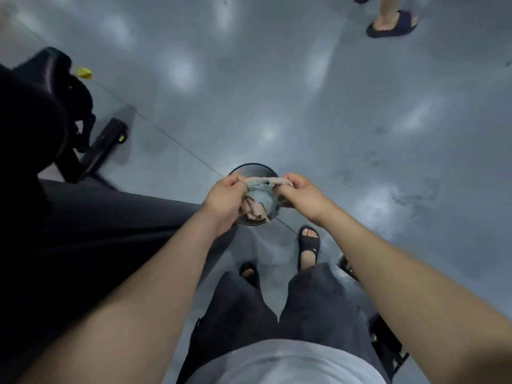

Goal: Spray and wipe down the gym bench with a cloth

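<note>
I hold a pale grey and pink cloth stretched between both hands in front of me. My left hand grips its left end and my right hand pinches its right end. The cloth hangs bunched between them, above a round black disc on the floor. The black padded gym bench runs along the left side, just left of my left forearm. No spray bottle shows in this view.
Black gym equipment with a foot bar and a yellow tag stands at the far left. Another person's sandalled foot is at the top right. My own feet in black sandals stand on the glossy grey floor.
</note>
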`<state>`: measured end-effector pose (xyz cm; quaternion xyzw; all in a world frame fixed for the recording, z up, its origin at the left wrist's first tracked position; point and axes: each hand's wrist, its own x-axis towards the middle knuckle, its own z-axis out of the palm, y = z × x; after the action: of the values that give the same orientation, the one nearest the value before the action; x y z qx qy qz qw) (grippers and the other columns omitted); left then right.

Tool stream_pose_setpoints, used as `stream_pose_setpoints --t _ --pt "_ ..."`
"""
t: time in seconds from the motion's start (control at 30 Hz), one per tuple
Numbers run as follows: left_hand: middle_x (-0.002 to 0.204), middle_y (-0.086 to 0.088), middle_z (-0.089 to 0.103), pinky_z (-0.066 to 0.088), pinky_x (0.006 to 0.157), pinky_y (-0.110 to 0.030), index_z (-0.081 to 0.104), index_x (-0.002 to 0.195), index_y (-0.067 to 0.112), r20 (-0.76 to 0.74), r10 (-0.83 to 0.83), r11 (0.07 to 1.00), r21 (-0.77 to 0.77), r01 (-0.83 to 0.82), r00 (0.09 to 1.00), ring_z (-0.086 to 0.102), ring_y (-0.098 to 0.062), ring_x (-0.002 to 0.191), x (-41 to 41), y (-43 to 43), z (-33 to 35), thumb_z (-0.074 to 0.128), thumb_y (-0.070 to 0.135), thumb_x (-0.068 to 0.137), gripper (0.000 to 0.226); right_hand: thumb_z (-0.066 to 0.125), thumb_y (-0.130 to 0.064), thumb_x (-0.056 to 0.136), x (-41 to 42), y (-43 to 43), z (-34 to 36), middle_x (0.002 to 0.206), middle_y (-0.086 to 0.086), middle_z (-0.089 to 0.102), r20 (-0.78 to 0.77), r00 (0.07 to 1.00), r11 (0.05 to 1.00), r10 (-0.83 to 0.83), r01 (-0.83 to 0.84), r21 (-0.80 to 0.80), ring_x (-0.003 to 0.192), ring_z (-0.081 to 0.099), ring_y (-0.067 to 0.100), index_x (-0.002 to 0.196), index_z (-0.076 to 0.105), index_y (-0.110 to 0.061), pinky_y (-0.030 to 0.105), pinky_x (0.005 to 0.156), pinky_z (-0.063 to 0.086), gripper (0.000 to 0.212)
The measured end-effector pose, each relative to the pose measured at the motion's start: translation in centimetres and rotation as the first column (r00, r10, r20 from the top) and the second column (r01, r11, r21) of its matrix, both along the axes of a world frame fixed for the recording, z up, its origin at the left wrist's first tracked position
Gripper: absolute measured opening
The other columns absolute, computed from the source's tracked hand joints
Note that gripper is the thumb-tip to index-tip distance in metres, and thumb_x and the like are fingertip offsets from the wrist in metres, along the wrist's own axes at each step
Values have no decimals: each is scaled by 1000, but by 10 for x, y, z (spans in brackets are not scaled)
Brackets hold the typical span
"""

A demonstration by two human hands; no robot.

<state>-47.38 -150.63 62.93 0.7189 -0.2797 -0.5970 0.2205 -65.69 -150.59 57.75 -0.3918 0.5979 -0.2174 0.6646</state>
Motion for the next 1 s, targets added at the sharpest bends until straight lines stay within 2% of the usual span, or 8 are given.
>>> stream_pose_setpoints --t 0.17,0.3,0.4,0.47,0.63,0.77,0.9,1.0 --pt "91 -14 76 63 78 -49 65 89 16 130 154 978 123 -170 979 75 -34 84 -9 -31 -71 60 14 97 9 64 -20 92 14 -48 -73 94 -2 69 -73 997 993 -38 46 106 89 67 19 95 58 -27 43 82 58 9" --pt "91 -12 72 61 76 -59 61 91 17 172 208 949 202 -241 963 74 -34 85 -19 -58 -139 57 11 93 7 63 -18 92 22 -72 -145 110 7 69 -91 994 966 -55 76 248 100 70 27 103 52 -27 44 86 60 18" --pt "89 -12 70 64 71 -48 58 92 16 206 230 927 251 -279 951 74 -31 79 -19 -75 -205 58 5 96 11 60 -20 88 30 -74 -209 110 14 71 -11 990 914 -140 134 383 103 70 33 103 58 -20 51 91 58 15" --pt "88 -12 70 63 66 -40 59 89 15 220 277 901 279 -332 936 72 -26 75 -16 -75 -247 59 1 97 16 56 -12 95 33 -74 -237 110 16 72 18 985 870 -171 142 472 105 70 34 107 58 -15 57 93 56 13" --pt "89 -14 76 63 80 -51 69 96 13 209 282 841 416 -346 937 75 -31 83 2 -54 -334 63 9 89 10 40 5 95 47 -74 -309 106 15 73 42 979 796 -199 136 589 97 72 27 114 60 -7 46 89 60 31" --pt "96 -20 76 63 76 -42 70 102 7 88 303 843 439 -310 949 75 -31 85 11 -45 -373 62 0 91 15 35 4 93 71 -73 -348 104 11 72 19 989 774 -150 105 624 95 70 25 102 62 -14 39 85 61 34" --pt "97 -17 77 59 86 -40 79 75 14 -22 297 860 441 -257 955 73 -32 91 19 -54 -395 71 10 64 15 36 -2 90 88 -77 -386 102 12 73 -42 981 772 -188 174 612 92 71 27 110 65 -15 45 84 61 38" --pt "86 -15 65 48 79 -35 67 78 15 62 190 865 462 -197 980 59 -26 84 28 -53 -406 62 9 81 8 40 -20 88 93 -69 -396 108 4 73 -80 990 800 -118 142 583 96 69 25 119 64 -25 44 85 60 40"
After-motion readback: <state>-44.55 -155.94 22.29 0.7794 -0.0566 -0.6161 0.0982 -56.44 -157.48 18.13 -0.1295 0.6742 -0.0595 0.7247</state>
